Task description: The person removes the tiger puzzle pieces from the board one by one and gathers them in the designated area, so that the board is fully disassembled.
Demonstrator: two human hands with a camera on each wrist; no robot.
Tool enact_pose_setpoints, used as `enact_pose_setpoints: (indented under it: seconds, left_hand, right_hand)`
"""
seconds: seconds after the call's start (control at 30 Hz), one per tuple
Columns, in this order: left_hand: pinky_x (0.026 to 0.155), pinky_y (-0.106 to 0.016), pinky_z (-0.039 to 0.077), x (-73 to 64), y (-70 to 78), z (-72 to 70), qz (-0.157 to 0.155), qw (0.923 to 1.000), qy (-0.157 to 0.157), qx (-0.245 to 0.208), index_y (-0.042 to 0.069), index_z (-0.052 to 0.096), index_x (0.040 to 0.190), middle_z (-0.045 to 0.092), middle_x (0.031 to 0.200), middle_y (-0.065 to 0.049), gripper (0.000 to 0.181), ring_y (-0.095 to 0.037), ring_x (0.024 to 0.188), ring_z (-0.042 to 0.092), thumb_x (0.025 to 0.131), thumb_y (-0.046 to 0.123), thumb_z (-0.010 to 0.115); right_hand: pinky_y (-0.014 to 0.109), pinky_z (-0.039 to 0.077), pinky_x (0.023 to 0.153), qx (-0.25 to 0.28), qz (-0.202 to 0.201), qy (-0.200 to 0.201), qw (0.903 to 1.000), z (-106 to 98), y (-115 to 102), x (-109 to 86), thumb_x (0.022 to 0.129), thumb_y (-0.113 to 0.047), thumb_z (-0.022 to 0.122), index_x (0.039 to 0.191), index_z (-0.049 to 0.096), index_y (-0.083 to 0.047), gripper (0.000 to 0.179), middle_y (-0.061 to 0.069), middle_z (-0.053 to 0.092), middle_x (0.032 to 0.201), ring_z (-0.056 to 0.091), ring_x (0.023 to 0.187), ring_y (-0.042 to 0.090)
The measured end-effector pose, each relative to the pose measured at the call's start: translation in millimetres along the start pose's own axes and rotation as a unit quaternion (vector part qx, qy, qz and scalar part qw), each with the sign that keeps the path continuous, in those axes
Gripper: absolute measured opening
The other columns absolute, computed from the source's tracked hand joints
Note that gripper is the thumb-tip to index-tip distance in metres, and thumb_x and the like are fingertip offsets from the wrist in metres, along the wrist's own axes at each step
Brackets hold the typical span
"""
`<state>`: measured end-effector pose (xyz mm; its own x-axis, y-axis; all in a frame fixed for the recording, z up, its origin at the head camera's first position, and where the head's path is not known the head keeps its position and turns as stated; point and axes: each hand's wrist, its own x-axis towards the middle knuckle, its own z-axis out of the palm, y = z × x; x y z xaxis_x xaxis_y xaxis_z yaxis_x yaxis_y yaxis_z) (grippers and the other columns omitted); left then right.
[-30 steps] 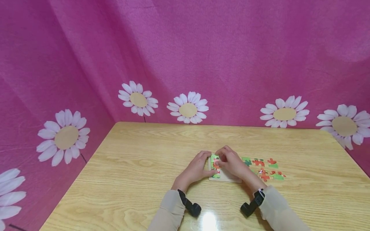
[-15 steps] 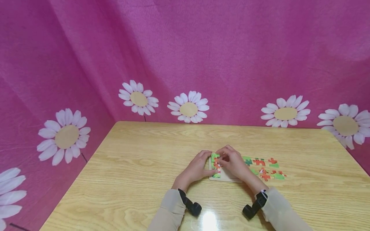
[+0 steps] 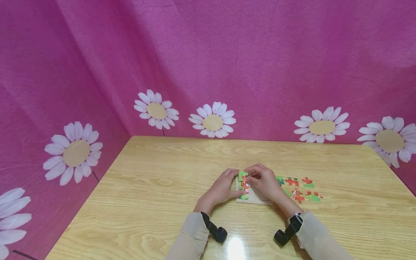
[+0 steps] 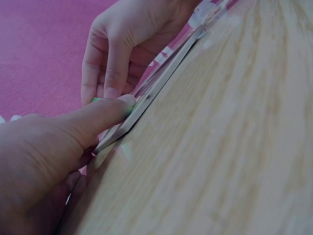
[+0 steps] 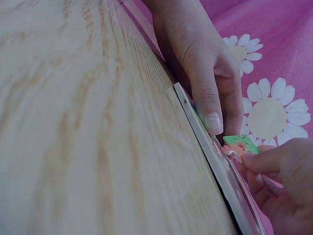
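Note:
A shallow wooden puzzle tray [image 3: 261,199] lies on the table, with green and orange pieces along its left side. My left hand [image 3: 220,189] grips the tray's left end, its thumb resting over the near-left pieces. Over the tray, my right hand [image 3: 265,183] pinches a green and orange puzzle piece [image 5: 241,145] between thumb and fingers. In the right wrist view that piece is tilted at the tray's surface; whether it sits in a slot I cannot tell. The left wrist view shows the left thumb [image 4: 105,113] on the tray rim, and the right fingers close by.
Several loose puzzle pieces [image 3: 297,195] lie on the table right of the tray, some partly behind the right forearm. The wood-grain table [image 3: 156,180] meets a pink curtain [image 3: 260,65] with daisies at its back and left.
The right hand has drawn back slightly to the right, and more of the orange pieces at the tray's left side shows. The left hand keeps its place on the tray.

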<state>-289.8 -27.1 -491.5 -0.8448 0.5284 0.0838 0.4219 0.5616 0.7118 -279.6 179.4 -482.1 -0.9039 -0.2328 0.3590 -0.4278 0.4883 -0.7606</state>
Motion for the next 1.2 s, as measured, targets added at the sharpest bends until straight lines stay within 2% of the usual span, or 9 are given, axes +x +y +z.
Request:
enact_pose_setpoints:
  seconds: [0.23, 0.7, 0.97, 1.2]
  left_hand:
    - [0.127, -0.039, 0.035, 0.7, 0.1, 0.5, -0.004, 0.9999, -0.001, 0.009, -0.005, 0.051, 0.155, 0.049, 0.16, -0.015, 0.073, -0.032, 0.15, 0.045, 0.098, 0.024, 0.086]
    - [0.127, -0.04, 0.035, 0.1, 2.0, -0.5, -0.012, 0.9999, -0.003, 0.0, -0.004, 0.052, 0.156, 0.048, 0.161, -0.014, 0.071, -0.031, 0.151, 0.044, 0.099, 0.023, 0.085]
    - [0.127, -0.04, 0.035, 0.0, 2.5, -0.2, -0.015, 0.9999, -0.004, -0.002, -0.004, 0.051, 0.156, 0.048, 0.162, -0.014, 0.071, -0.032, 0.152, 0.043, 0.099, 0.023, 0.084]
    - [0.126, -0.04, 0.036, -0.6, 2.6, -0.6, 0.001, 1.0, 0.0, 0.001, -0.006, 0.053, 0.153, 0.05, 0.159, -0.017, 0.069, -0.033, 0.149, 0.046, 0.098, 0.02, 0.085]
  right_hand:
    - [0.028, 0.064, 0.082, 0.007, 0.008, 0.007, 0.9999, -4, 1, -3.4, 0.092, 0.015, 0.078, 0.116, 0.076, 0.009, 0.024, 0.016, 0.071, 0.105, 0.075, 0.091, 0.034]
    - [0.024, 0.063, 0.082, 0.02, 0.011, 0.008, 0.9997, -20, 3, -13.5, 0.091, 0.019, 0.076, 0.116, 0.075, 0.01, 0.026, 0.017, 0.07, 0.105, 0.075, 0.09, 0.029]
    - [0.02, 0.061, 0.081, 0.013, 0.046, 0.003, 0.9989, -28, -1, -21.7, 0.095, 0.015, 0.075, 0.117, 0.077, 0.008, 0.024, 0.013, 0.071, 0.107, 0.072, 0.093, 0.025]
    - [0.02, 0.06, 0.08, -0.007, 0.046, 0.006, 0.9989, -35, 0, -28.9, 0.095, 0.012, 0.077, 0.116, 0.078, 0.006, 0.022, 0.013, 0.071, 0.107, 0.07, 0.092, 0.02]
